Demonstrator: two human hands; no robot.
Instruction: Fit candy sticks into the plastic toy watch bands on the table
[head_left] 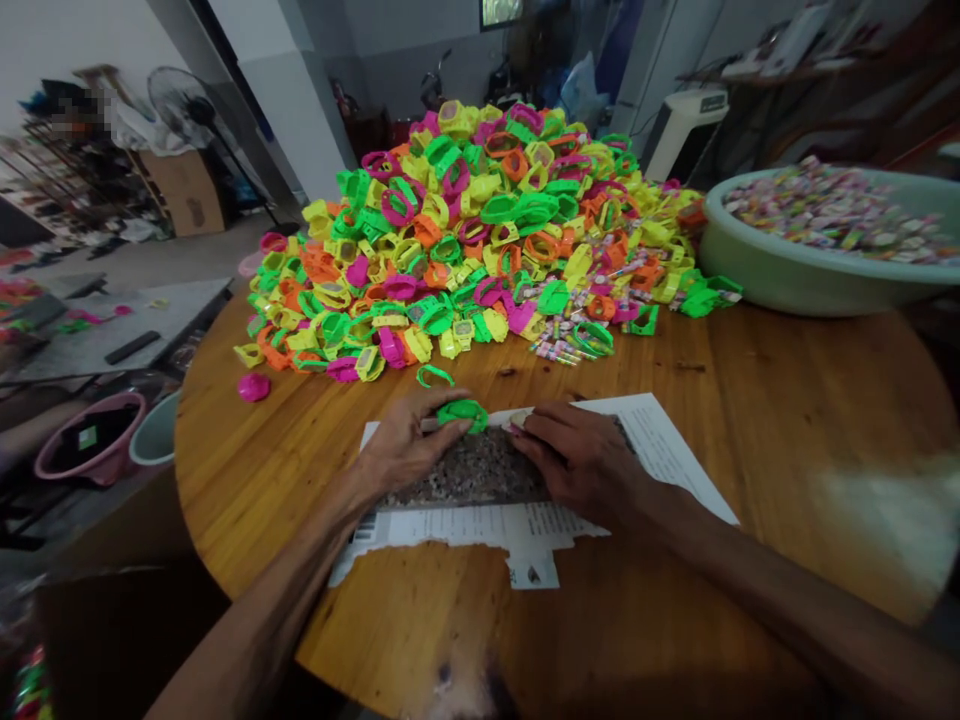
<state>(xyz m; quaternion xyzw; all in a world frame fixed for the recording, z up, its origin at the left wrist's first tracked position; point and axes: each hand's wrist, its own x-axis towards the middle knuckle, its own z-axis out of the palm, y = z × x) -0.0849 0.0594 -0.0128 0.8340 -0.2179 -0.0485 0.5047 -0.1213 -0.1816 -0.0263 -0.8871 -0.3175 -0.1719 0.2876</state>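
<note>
A bright green plastic toy watch [463, 413] is held between the thumb and fingers of my left hand [409, 440]. Close by on the right, my right hand [581, 455] is closed in a pinch on a small pale piece [517, 420] with a pinkish edge, which resembles the wrapped candies in the basin; the fingers partly cover it. Both hands are over a dark speckled slab [480, 470], which lies on printed white paper [660, 430] with a torn front edge. Just beyond my left hand, another green watch band [435, 376] lies on the wood.
A large heap of toy watches [450, 250] in green, yellow, orange and pink covers the back of the round wooden table [787, 400]. Several wrapped candies [562, 345] lie at its front right. A pale green basin [810, 275] of wrapped candies stands at right.
</note>
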